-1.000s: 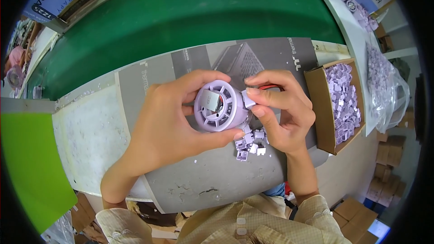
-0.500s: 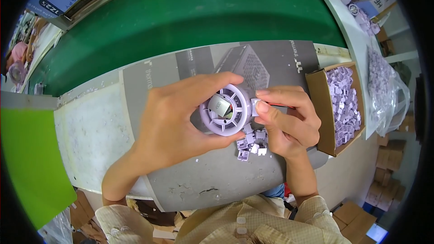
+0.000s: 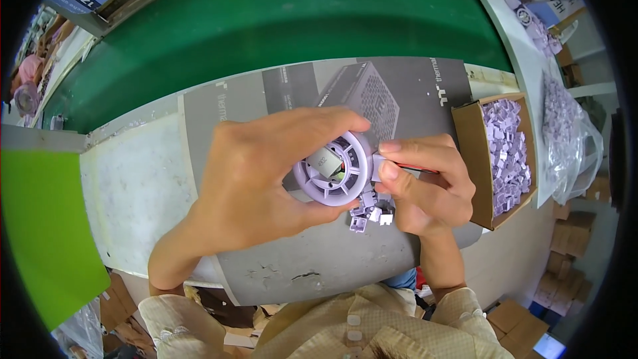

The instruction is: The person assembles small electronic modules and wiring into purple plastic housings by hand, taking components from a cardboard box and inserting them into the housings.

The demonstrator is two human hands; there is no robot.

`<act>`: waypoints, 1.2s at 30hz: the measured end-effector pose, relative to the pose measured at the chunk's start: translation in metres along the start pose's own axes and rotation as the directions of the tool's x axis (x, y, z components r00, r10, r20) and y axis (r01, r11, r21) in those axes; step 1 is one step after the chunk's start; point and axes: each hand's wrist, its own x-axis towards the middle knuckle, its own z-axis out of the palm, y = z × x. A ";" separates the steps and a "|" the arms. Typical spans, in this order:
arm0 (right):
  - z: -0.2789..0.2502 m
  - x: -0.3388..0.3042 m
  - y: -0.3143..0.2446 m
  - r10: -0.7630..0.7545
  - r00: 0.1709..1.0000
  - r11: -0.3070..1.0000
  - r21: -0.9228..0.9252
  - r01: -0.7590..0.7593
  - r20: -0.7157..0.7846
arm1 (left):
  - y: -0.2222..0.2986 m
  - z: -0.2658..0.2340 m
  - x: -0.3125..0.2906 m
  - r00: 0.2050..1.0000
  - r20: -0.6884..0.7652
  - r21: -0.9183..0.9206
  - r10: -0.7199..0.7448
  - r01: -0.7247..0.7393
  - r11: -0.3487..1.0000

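My left hand [image 3: 246, 173] is closed around a round lavender plastic housing [image 3: 330, 198] with a spoked ring facing up. Through the spokes shows a silver block [image 3: 325, 161], tilted, with something green beside it. At the housing's right side, my right hand [image 3: 435, 189] pinches a small lavender plastic piece [image 3: 377, 167] between thumb and fingertips. Thin red and black wires [image 3: 420, 169] run across the fingers of that hand. Whether the piece touches the housing or sits into it, I cannot tell. Just below lie several loose lavender plastic pieces [image 3: 359, 224] on the grey mat.
An open cardboard box [image 3: 470, 159] full of small lavender pieces stands to the right. Beyond it hangs a clear plastic bag [image 3: 575, 139]. A grey printed mat [image 3: 286, 272] covers the worktop, and a green conveyor belt [image 3: 299, 20] crosses behind it. Another person sits at far left.
The housing has tilted a little and shifted slightly downward, with my left fingers moving right along it. My right hand keeps its pinch on the small piece, slightly lower than before.
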 end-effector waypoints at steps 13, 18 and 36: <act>-0.003 0.006 0.013 0.029 0.999 0.994 0.104 -0.032 0.032 | 0.005 0.000 0.000 1.000 -0.011 0.066 -0.017 0.018 0.998; -0.007 0.007 0.012 0.054 0.997 0.983 0.170 -0.062 0.049 | 0.009 0.000 -0.002 1.000 -0.012 0.092 -0.001 0.002 0.996; -0.002 0.005 0.005 0.049 0.995 0.997 -0.060 -0.043 0.091 | 0.017 -0.006 0.002 0.997 0.016 0.319 0.078 -0.079 0.945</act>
